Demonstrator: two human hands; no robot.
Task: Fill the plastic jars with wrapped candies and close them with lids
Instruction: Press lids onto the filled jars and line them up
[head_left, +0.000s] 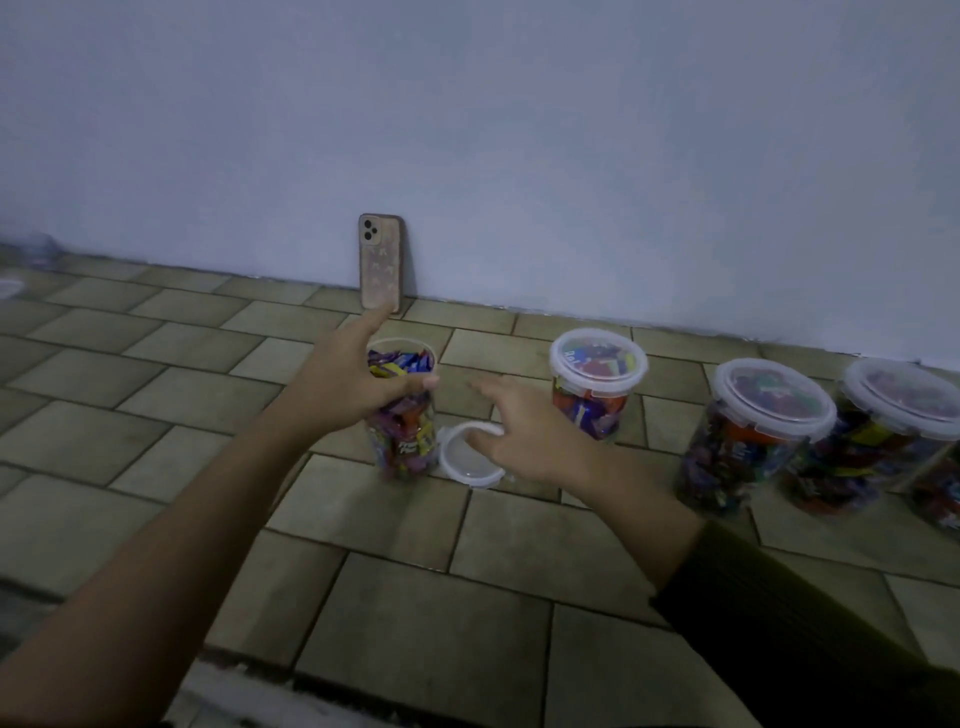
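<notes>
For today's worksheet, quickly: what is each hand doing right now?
Left hand: grips the open clear plastic jar of wrapped candies.
Right hand: open, fingers spread over the round clear plastic lid beside it.

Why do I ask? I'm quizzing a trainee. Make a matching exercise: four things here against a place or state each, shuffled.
1 open jar
2 loose lid
3 phone
4 nearest lidded jar

A propped against the wall
B gripped by the left hand
C on the floor at the right hand's fingers
D closed, untouched

Pairs: 1-B, 2-C, 3-A, 4-D
</notes>
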